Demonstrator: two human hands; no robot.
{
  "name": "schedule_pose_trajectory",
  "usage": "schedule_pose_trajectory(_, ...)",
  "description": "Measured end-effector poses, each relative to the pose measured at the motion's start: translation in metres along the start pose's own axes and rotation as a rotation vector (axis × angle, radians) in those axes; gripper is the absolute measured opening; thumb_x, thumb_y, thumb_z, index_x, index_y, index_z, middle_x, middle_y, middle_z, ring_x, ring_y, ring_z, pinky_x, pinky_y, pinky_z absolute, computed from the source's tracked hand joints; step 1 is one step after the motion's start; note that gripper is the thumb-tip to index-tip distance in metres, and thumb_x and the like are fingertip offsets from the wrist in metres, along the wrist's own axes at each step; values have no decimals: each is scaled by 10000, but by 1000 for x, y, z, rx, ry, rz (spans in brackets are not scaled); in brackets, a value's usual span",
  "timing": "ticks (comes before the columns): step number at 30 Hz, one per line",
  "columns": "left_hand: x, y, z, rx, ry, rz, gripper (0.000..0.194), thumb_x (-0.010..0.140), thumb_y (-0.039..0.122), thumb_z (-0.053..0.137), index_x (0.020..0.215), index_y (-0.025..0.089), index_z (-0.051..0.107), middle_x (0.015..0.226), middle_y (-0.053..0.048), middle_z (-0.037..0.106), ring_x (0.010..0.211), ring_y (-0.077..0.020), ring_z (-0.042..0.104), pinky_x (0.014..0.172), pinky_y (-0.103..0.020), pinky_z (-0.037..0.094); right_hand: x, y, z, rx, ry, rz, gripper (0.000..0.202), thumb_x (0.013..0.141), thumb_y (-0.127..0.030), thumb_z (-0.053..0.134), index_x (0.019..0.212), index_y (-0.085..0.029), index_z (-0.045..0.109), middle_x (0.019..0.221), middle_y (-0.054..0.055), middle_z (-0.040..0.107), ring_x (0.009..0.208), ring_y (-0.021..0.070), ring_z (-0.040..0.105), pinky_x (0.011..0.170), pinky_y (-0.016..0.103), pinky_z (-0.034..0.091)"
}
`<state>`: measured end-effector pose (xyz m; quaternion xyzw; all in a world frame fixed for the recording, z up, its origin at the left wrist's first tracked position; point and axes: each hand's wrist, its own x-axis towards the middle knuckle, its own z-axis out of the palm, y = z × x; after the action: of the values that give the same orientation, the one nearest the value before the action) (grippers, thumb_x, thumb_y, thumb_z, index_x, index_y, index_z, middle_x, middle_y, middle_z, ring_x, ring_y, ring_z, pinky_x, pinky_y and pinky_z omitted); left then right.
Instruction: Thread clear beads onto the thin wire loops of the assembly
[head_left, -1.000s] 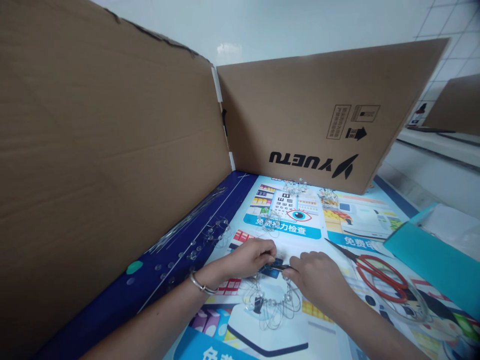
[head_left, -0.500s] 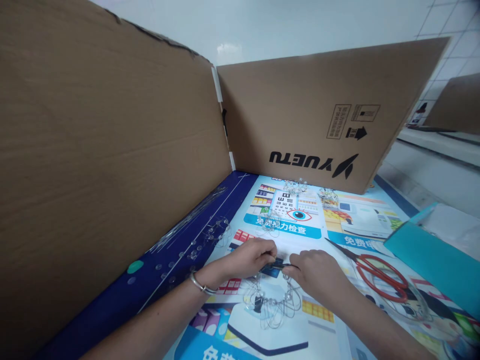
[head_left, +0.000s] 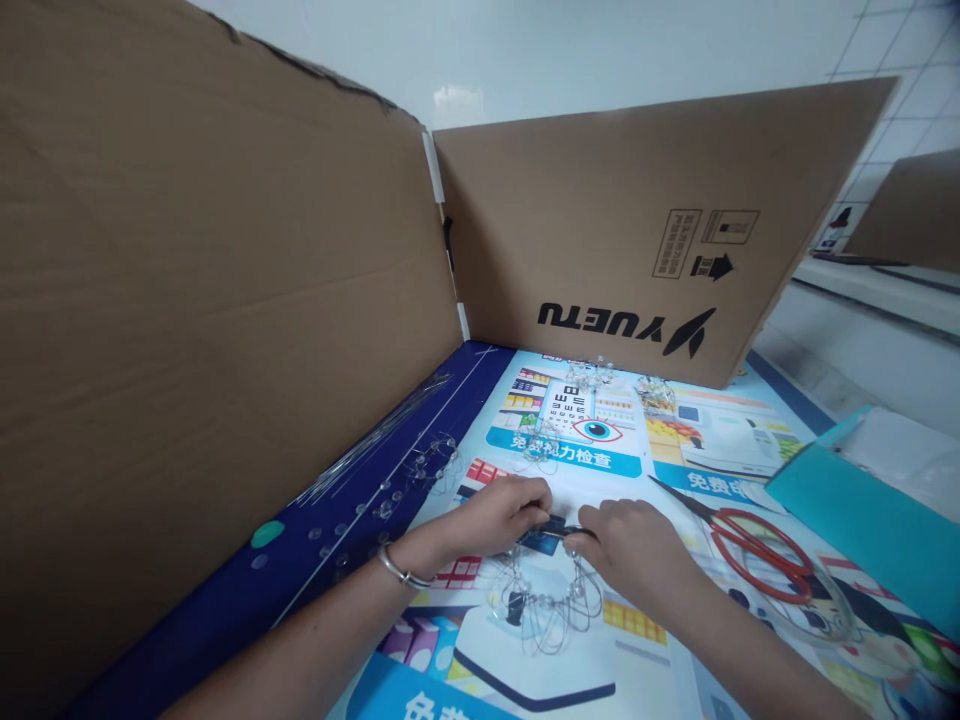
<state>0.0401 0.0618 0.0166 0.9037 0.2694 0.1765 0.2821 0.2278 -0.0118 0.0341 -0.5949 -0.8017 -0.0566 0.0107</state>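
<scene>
My left hand (head_left: 517, 510) is closed, with thumb and fingertips pinched on the upper end of a beaded wire ring (head_left: 546, 602). Clear beads and thin wire loops make up this ring, which hangs just below both hands. My right hand (head_left: 626, 540) is wrapped round a small dark tool that looks like pliers (head_left: 559, 531). The narrow jaws point left and meet the fingertips of my left hand. What lies exactly between jaws and fingers is hidden.
Orange-handled scissors (head_left: 761, 555) lie right, by a clear round dish (head_left: 832, 625) and a teal box (head_left: 870, 530). Wire pieces (head_left: 367, 440), loose beads (head_left: 341, 530) and a beaded wire piece (head_left: 435, 460) lie left. Cardboard panels (head_left: 600, 230) stand behind and left.
</scene>
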Motion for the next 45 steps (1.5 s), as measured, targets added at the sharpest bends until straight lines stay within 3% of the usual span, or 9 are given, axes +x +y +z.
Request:
schedule_pose_trajectory(7, -1, -5, -1, -134, -22, -10, 129, 834, 123, 426, 733, 153, 501, 691, 25, 495, 648, -94, 434, 618, -188, 357, -14, -1, 7, -39, 104, -13, 252, 846, -407, 468, 738, -223, 602, 685, 35, 592, 694, 202, 532, 644, 323, 279)
schedule_pose_trajectory(15, -1, -3, -2, -237, -54, -35, 115, 841, 142, 439, 743, 149, 499, 694, 29, 486, 644, -87, 423, 605, -180, 359, -18, -6, 3, -70, 153, -52, 239, 824, -392, 511, 708, -213, 619, 671, 46, 577, 694, 212, 512, 648, 337, 261)
schedule_pose_trajectory(45, -1, -5, 2, -66, -18, -18, 72, 819, 164, 469, 760, 153, 508, 658, 42, 500, 599, -79, 427, 559, -168, 324, -16, -11, 8, -77, 180, -35, 218, 800, -382, 555, 682, -208, 610, 638, 37, 573, 647, 197, 496, 604, 320, 240)
